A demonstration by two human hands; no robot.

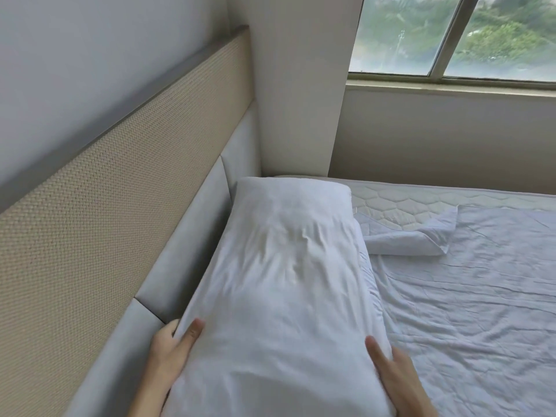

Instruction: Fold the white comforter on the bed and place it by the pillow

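Note:
A white pillow point(285, 281) lies lengthwise along the padded headboard, reaching from the bottom of the view to the far corner. My left hand point(171, 346) grips its left edge, thumb on top and fingers underneath. My right hand point(394, 377) holds its right edge, fingers pressed against the side. The white comforter point(469, 296) is spread flat and wrinkled over the mattress to the right of the pillow. Its far corner point(415, 240) is turned back on itself, baring the quilted mattress point(406, 203).
A beige woven headboard panel point(114, 212) and a grey padded panel point(186, 257) run along the left. A white wall column point(301, 100) stands in the corner. A window point(451, 34) with a sill is behind the bed's far side.

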